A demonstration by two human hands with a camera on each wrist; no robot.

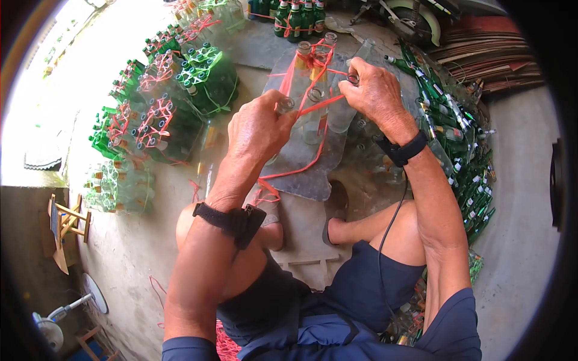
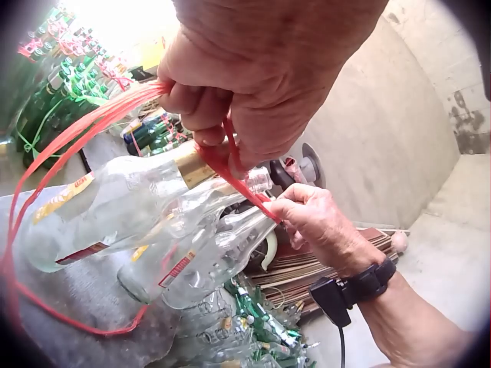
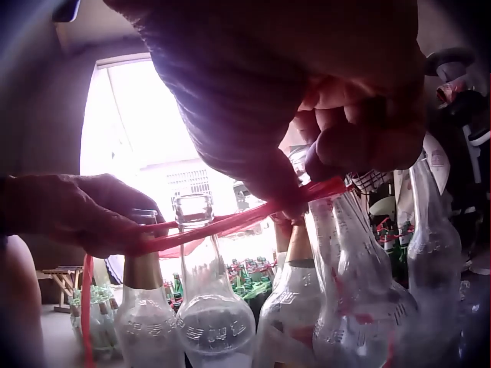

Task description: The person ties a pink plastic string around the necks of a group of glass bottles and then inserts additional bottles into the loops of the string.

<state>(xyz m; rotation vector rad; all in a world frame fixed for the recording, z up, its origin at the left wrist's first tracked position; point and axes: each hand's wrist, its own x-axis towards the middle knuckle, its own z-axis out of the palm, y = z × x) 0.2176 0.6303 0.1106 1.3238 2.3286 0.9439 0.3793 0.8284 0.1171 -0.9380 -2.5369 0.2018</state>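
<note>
Several clear glass bottles (image 1: 314, 127) stand grouped on a grey slab (image 1: 308, 185) in front of the person. Red plastic twine (image 1: 319, 107) runs around their necks, and a loose length trails down over the slab. My left hand (image 1: 259, 125) grips the twine beside the neck of the nearest bottle on the left. On the other side, my right hand (image 1: 378, 91) pinches the twine between thumb and fingers at a bottle neck. A taut red stretch (image 3: 230, 221) spans between both hands in the right wrist view, crossing the necks at their upper part.
Tied bundles of green bottles (image 1: 208, 78) and clear bottles (image 1: 120, 183) stand at the left. Loose green bottles (image 1: 448, 132) lie heaped along the right. Stacked brown sheets (image 1: 481, 51) and a wheel (image 1: 415, 21) are at the back right. A fan (image 1: 95, 293) stands lower left.
</note>
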